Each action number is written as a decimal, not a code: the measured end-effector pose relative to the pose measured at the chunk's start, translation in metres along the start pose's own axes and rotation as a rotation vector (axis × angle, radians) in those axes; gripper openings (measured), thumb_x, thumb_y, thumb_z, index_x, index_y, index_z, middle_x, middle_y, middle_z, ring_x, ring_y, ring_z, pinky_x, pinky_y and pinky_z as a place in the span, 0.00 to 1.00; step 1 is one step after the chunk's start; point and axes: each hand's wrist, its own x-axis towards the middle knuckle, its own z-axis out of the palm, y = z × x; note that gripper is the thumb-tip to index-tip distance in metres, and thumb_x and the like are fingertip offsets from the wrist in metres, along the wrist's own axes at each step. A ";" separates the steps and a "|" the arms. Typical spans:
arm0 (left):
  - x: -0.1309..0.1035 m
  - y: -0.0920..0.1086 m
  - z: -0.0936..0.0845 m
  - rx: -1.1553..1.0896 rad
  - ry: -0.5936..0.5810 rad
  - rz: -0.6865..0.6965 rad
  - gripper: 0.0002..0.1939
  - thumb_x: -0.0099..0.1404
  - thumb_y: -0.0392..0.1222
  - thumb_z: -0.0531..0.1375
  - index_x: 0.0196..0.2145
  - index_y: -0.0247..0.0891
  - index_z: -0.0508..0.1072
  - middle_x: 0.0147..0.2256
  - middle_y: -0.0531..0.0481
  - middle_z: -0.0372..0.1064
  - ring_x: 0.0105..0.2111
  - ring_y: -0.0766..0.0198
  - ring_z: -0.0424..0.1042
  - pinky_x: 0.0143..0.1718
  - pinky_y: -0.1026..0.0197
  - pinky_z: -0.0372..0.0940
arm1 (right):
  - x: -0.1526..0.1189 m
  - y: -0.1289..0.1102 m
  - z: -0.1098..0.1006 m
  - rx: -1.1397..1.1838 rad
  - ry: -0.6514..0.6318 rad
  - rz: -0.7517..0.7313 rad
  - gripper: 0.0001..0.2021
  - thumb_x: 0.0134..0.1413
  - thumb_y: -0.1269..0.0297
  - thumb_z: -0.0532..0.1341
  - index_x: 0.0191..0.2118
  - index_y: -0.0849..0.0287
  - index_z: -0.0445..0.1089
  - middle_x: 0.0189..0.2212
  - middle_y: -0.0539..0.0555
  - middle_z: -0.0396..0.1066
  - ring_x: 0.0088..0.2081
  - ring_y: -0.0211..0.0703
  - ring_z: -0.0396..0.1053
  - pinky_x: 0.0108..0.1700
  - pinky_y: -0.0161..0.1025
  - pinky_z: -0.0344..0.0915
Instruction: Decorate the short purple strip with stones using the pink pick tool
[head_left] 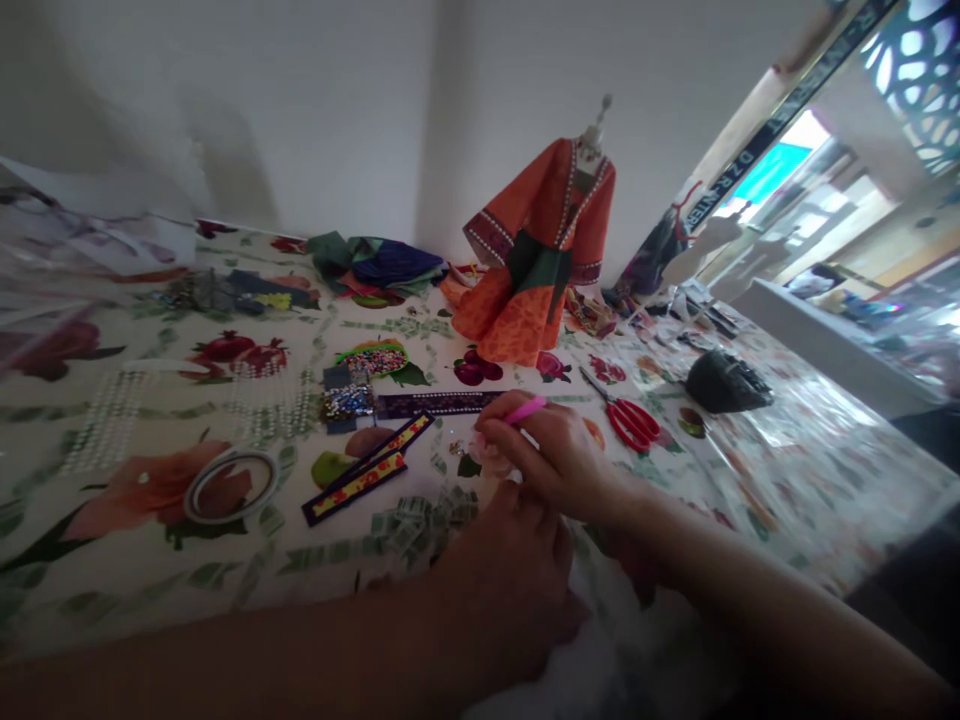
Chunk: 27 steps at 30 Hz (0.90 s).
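My right hand (566,460) is closed around a slim pink pen-like tool (526,409), held low over the table. My left hand (506,575) lies just below and against it, its fingers curled in; what they grip, if anything, is hidden. A dark strip with rows of white beads (435,404) runs along the table behind my right hand. Left of the hands, two dark strips with yellow-and-red pattern (367,482) lie crossed. A pile of small greenish pieces (416,525) is close to my left wrist.
A small orange dress on a stand (551,250) rises at the back. Red-handled scissors (630,420) lie to the right, before a black bundle (727,380). Leftward are a tape roll (196,500), bead strands (105,420), a dish of colourful beads (375,358) and a bead packet (349,400).
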 end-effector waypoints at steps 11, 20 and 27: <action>0.000 0.002 -0.007 -0.022 -0.097 -0.010 0.27 0.71 0.61 0.59 0.44 0.32 0.82 0.42 0.37 0.79 0.45 0.46 0.72 0.47 0.47 0.65 | 0.002 0.005 0.010 0.058 0.005 0.105 0.10 0.75 0.62 0.56 0.39 0.52 0.71 0.36 0.53 0.75 0.37 0.45 0.73 0.43 0.43 0.72; -0.001 0.004 0.000 -0.028 -0.081 -0.008 0.26 0.71 0.60 0.58 0.41 0.32 0.82 0.40 0.37 0.78 0.44 0.44 0.71 0.50 0.45 0.63 | 0.004 0.007 0.013 0.046 -0.016 0.109 0.11 0.76 0.60 0.57 0.39 0.53 0.71 0.36 0.52 0.75 0.35 0.43 0.73 0.41 0.42 0.71; 0.000 0.003 -0.003 -0.014 -0.086 -0.017 0.26 0.72 0.59 0.58 0.42 0.32 0.82 0.40 0.37 0.78 0.43 0.45 0.73 0.47 0.46 0.67 | 0.005 0.009 0.013 0.030 -0.029 0.109 0.12 0.75 0.59 0.57 0.38 0.55 0.72 0.37 0.52 0.76 0.37 0.41 0.73 0.41 0.39 0.69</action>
